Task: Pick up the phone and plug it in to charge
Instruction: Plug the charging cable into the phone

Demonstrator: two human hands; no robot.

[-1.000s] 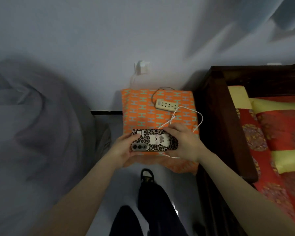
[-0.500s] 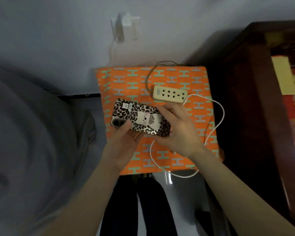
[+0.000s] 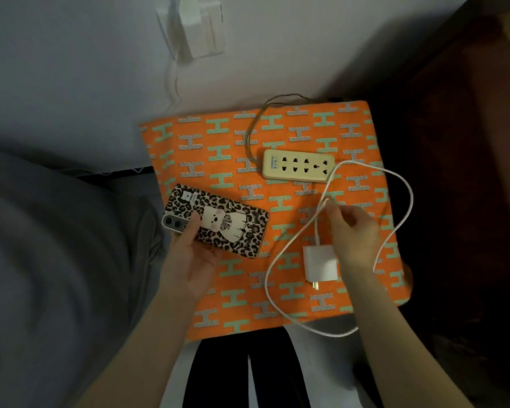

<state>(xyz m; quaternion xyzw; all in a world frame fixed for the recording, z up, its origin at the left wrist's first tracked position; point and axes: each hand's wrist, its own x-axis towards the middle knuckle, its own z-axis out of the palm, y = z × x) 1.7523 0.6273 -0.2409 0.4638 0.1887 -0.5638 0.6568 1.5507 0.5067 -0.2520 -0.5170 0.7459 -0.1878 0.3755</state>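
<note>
A grey fabric mass (image 3: 42,260) filled the far left, outward of the left hand (image 3: 189,260), which gripped a phone in a leopard-print case with a pale cartoon figure (image 3: 218,220), back side up, thumb across the case near the camera lenses; the phone sat tilted just above the orange cloth patterned with teal and grey H shapes (image 3: 248,136). Beyond and right of that grip lay a cream plastic power strip (image 3: 298,166). The right hand (image 3: 354,231) pinched the end of a thin white charging cable (image 3: 407,201) between its fingertips, the cable looping around the hand. A white charger block (image 3: 320,263) lay just under that hand's wrist, unplugged.
</note>
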